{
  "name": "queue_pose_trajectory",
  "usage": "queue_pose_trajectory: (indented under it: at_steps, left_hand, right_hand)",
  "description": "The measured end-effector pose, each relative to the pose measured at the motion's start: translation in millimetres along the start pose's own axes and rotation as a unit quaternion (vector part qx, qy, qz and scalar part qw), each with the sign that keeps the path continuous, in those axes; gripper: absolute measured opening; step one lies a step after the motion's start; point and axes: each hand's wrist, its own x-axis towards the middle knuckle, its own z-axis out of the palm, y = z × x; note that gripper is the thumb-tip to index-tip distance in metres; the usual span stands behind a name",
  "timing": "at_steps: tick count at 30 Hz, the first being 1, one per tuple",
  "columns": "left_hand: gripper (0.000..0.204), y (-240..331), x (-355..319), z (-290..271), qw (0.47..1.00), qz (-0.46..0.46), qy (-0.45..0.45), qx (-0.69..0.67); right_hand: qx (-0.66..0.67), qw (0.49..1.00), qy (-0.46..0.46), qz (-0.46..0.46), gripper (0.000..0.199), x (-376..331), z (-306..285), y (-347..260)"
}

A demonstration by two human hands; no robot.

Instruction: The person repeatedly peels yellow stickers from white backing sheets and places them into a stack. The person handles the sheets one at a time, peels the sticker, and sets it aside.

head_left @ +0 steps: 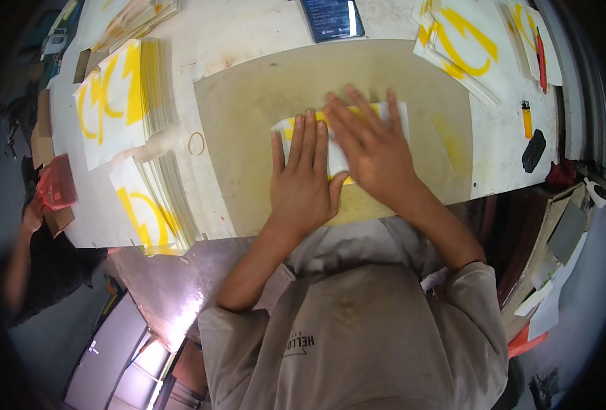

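Observation:
A white sheet with yellow printed shapes [335,158] lies on the grey-green mat [241,102] in front of me, mostly covered by my hands. My left hand [303,181] rests flat on its left part, fingers stretched forward and thumb out to the side. Over the right part is my right hand [376,154], its fingers spread and slightly blurred. Neither hand grips anything. Whether the sheet is folded or lies in several layers I cannot tell.
Stacks of yellow-and-white sheets [154,85] line the left side, with more sheets [463,41] at the far right. A phone [332,19], rubber band [196,143], yellow lighter [527,119] and red pen-like tool [541,61] lie around. At far left, another person's hand [33,215] touches a red package [58,183].

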Motion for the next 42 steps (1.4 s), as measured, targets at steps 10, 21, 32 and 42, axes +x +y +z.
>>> queue_pose_trajectory:
  at_steps: [10, 21, 32, 42]
  left_hand:
    - [0.079, -1.0, -0.4, -6.3, 1.000, -0.005, 0.001, 0.004]
    - [0.080, -1.8, -4.9, -3.3, 0.999, -0.009, 0.027, 0.037]
    - [0.095, 17.1, -26.3, 12.3, 0.993, -0.079, 0.086, 0.004]
    - [0.097, 18.0, -25.9, 12.1, 0.993, -0.091, 0.073, -0.005]
  right_hand:
    - [-0.123, 0.982, -0.067, 0.127, 0.061, -43.8, -38.2, 7.9]
    - [-0.129, 0.970, -0.056, 0.199, 0.059, -118.5, -58.5, 12.0]
    - [0.203, 0.864, 0.182, 0.422, 0.030, -101.6, -55.5, 28.0]
    - [0.000, 0.956, 0.224, 0.189, 0.030, -65.8, -26.2, 10.7]
